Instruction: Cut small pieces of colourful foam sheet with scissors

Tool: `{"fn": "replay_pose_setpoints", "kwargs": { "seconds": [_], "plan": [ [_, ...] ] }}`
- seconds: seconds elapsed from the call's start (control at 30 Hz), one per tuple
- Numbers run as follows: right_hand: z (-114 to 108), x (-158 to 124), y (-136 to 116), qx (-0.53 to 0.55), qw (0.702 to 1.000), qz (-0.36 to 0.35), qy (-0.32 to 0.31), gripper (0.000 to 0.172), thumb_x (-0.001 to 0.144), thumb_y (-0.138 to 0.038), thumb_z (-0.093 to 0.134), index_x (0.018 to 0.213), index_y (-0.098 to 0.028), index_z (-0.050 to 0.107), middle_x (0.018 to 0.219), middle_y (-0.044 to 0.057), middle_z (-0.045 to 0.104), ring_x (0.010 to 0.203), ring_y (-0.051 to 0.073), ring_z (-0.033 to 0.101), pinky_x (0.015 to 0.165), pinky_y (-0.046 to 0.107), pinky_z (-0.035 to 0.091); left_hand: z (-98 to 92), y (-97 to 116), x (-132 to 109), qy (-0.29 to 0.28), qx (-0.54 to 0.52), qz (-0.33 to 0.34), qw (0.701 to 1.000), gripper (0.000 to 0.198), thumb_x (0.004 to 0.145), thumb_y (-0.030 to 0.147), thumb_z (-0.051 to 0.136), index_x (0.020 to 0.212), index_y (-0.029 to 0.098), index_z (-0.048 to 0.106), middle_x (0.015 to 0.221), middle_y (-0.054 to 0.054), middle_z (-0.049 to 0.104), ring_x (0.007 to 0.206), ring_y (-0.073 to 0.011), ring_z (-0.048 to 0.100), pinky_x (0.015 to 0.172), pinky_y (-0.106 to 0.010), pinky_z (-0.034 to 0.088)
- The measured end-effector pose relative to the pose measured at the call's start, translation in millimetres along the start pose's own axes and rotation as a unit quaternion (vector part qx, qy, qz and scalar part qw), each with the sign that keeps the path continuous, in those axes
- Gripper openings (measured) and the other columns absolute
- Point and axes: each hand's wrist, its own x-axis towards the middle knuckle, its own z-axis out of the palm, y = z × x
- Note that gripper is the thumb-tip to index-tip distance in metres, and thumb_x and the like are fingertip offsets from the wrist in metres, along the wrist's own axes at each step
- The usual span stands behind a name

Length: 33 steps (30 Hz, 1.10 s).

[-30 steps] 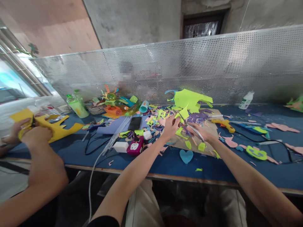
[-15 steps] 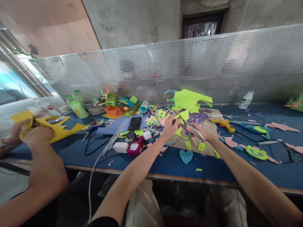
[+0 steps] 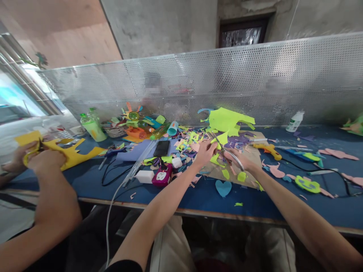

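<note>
My left hand (image 3: 206,152) is closed on a small lime-green felt piece (image 3: 222,138), pinched between the fingers. Wrapped round the handles of a pair of scissors (image 3: 235,158) is my right hand (image 3: 241,160). The scissors' blades point up and left, lying against the green piece. Below my hands lies a sheet of brown cardboard (image 3: 252,176) with green scraps on it. A larger lime-green sheet (image 3: 227,120) with cut edges rests behind them. Nearer to me, a blue heart (image 3: 223,187) lies flat on the table.
At the left, a co-worker's hands (image 3: 47,158) hold yellow-handled scissors and a yellow sheet (image 3: 73,155). A black phone (image 3: 162,148), magenta power socket (image 3: 162,175) and cables lie left of my arms. Right are a yellow glue gun (image 3: 268,150) and a white bottle (image 3: 295,121).
Both my hands stay in nearly the same place, with the scissors at the green piece. The view has shifted very slightly; the co-worker's hands have barely moved.
</note>
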Motion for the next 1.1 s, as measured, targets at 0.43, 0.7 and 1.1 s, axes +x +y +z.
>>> {"fn": "replay_pose_setpoints", "kwargs": {
  "seconds": [0.43,0.7,1.1],
  "plan": [
    [-2,0,-1,0.004,1.0,0.01,-0.015,0.046,0.082,-0.068,0.051,0.063,-0.027,0.047,0.056,0.002,0.052,0.052,0.021,0.051,0.056,0.036,0.042,0.2,-4,0,-0.01,0.018,0.002,1.0,0.044,0.1,0.045,0.048,0.065,0.018,0.052,0.058,0.001,0.056,0.056,-0.0116,0.052,0.059,-0.026,0.04],
    [-1,2,-6,0.004,1.0,-0.008,-0.003,0.049,0.08,-0.072,0.048,0.063,-0.026,0.047,0.054,0.0,0.05,0.051,0.019,0.048,0.054,0.034,0.039,-1.6,0,0,0.042,0.044,0.014,0.998,0.047,0.103,0.049,0.044,0.069,0.019,0.055,0.058,-0.001,0.059,0.056,-0.014,0.056,0.058,-0.027,0.042],
    [2,11,-14,-0.036,0.994,0.083,0.06,0.051,0.077,-0.064,0.059,0.051,-0.022,0.045,0.045,-0.003,0.043,0.044,0.013,0.039,0.044,0.028,0.026,-1.4,-5,2,0.078,0.052,0.005,0.996,0.049,0.103,0.059,0.041,0.073,0.021,0.05,0.06,0.0,0.056,0.053,-0.0136,0.05,0.057,-0.029,0.038]
  ]
}}
